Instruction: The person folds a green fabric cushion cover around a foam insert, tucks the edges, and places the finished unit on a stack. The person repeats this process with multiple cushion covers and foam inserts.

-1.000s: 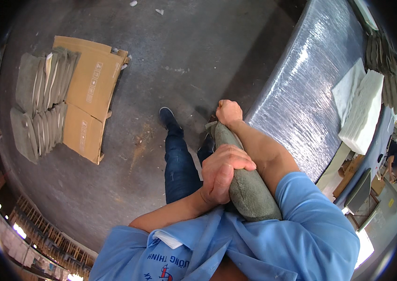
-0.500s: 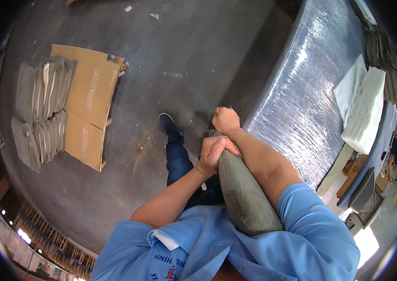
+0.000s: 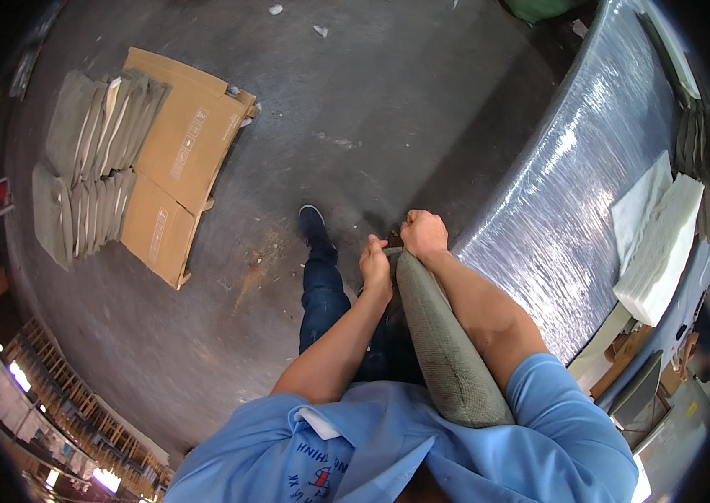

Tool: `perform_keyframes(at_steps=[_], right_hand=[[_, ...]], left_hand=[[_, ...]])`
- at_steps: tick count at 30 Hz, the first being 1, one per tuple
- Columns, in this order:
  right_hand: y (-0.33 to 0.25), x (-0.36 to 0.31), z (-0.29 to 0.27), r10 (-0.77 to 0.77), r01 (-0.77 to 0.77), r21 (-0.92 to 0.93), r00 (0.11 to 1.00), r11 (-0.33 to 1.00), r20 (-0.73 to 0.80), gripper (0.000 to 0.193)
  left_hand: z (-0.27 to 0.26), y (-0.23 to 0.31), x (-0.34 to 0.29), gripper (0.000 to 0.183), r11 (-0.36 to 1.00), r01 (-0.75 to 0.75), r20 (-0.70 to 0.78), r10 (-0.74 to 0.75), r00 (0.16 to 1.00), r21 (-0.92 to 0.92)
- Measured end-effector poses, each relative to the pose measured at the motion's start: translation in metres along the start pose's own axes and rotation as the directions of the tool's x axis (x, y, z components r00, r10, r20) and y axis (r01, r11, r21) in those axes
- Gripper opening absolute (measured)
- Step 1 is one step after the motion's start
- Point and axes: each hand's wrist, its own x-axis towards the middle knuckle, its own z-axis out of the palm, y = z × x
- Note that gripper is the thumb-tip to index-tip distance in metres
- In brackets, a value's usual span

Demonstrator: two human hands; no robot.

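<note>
A grey-green cushion [image 3: 447,352] with a coarse woven cover leans lengthwise against my blue shirt, its narrow end pointing away from me. At that far end, my right hand [image 3: 424,232] is closed in a fist on the cover's edge. My left hand [image 3: 376,264] is just left of the same end, its fingers bent in on a fold of the cover; the fingertips are partly hidden. Both forearms run along the cushion's sides, the right one close against it.
On the left, several similar grey cushions [image 3: 87,168] stand in two rows on cardboard [image 3: 183,142] over a pallet. A plastic-wrapped surface [image 3: 573,176] fills the right, with stacked white padding [image 3: 660,251] and grey pieces [image 3: 702,168] beyond. My shoe [image 3: 311,220] is on the dark floor.
My left hand has shifted from the top of the cushion's far end to its left side. The right hand keeps its grip. The view has turned slightly, so the surroundings appear displaced.
</note>
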Motion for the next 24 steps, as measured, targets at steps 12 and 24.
perform_keyframes(at_steps=[12, 24], right_hand=[[0.001, 0.002, 0.009, -0.085, 0.085, -0.057, 0.996, 0.995, -0.005, 0.019], [-0.005, -0.002, 0.007, -0.07, 0.066, -0.226, 0.997, 0.972, -0.011, 0.018]], left_hand=[[0.023, -0.007, 0.031, 0.053, 0.913, -0.02, -0.179, 0.101, 0.979, 0.408], [0.028, -0.009, 0.022, 0.063, 0.954, 0.046, -0.299, 0.046, 0.953, 0.295]])
